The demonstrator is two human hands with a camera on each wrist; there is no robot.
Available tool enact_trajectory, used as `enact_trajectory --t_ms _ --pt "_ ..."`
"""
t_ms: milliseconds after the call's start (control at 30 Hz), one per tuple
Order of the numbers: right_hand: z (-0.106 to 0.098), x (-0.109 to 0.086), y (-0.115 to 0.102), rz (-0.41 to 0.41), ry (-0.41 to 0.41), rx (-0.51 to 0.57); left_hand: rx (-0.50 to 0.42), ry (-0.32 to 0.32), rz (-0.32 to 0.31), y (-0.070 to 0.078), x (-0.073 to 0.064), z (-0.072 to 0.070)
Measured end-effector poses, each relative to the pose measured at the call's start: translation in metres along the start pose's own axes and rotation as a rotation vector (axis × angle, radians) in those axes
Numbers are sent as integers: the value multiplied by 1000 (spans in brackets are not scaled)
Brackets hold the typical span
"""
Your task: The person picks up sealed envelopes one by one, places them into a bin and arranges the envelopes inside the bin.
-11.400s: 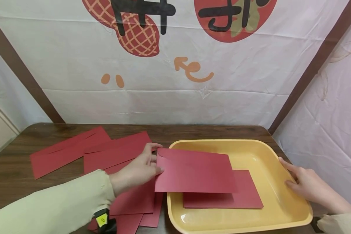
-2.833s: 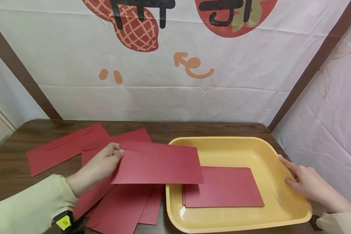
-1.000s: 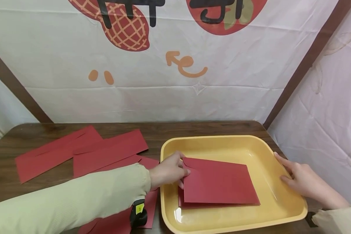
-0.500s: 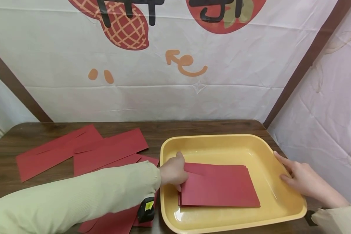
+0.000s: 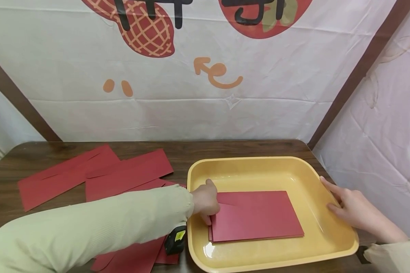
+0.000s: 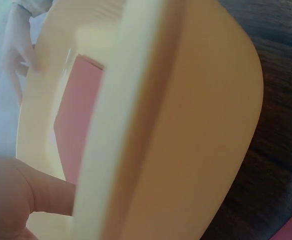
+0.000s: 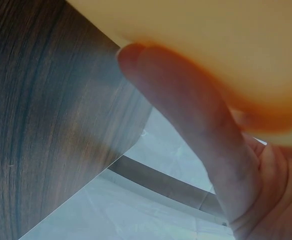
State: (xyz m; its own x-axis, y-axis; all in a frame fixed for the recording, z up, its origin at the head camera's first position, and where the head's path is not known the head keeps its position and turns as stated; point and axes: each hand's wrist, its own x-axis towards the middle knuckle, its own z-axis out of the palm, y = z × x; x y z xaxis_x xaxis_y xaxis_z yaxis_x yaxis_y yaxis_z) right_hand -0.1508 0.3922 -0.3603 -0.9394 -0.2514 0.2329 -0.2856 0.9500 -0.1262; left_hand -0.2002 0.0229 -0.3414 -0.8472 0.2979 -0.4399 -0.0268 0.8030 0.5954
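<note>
A neat stack of red envelopes point(image 5: 256, 216) lies flat in a yellow plastic tray point(image 5: 259, 162). My left hand point(image 5: 205, 199) is inside the tray, touching the stack's left end with its fingers spread along the short edge. In the left wrist view part of that hand point(image 6: 10, 200) shows beside the tray's rim, with the stack beyond. My right hand point(image 5: 355, 208) grips the tray's right rim, thumb on the inner side. The right wrist view shows a finger point(image 7: 186, 100) of it along the tray's outside.
Several more red envelopes point(image 5: 130, 172) lie overlapping on the dark wooden table point(image 5: 177, 146) left of the tray, partly hidden under my left sleeve point(image 5: 99, 227). A printed white cloth point(image 5: 177, 117) hangs behind the table.
My left hand brought another red envelope from the left-hand pile into the tray and let it go onto the stack. The stack's edges now line up more closely. My right hand has stayed on the rim.
</note>
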Motion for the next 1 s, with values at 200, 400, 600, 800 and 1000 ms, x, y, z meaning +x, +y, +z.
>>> enact_trajectory --t_ms 200,400,600,800,1000 --pt "0 0 0 5 -22 15 18 13 3 0 -3 0" --pt "0 0 2 -11 3 18 71 36 17 1 -10 -11" --pt "0 0 4 -18 2 23 37 28 45 1 -20 -21" --pt "0 -1 4 -5 -6 29 -161 56 154 -10 -24 -22" --pt "1 -1 5 -2 -3 25 -499 190 233 -28 -31 -29"
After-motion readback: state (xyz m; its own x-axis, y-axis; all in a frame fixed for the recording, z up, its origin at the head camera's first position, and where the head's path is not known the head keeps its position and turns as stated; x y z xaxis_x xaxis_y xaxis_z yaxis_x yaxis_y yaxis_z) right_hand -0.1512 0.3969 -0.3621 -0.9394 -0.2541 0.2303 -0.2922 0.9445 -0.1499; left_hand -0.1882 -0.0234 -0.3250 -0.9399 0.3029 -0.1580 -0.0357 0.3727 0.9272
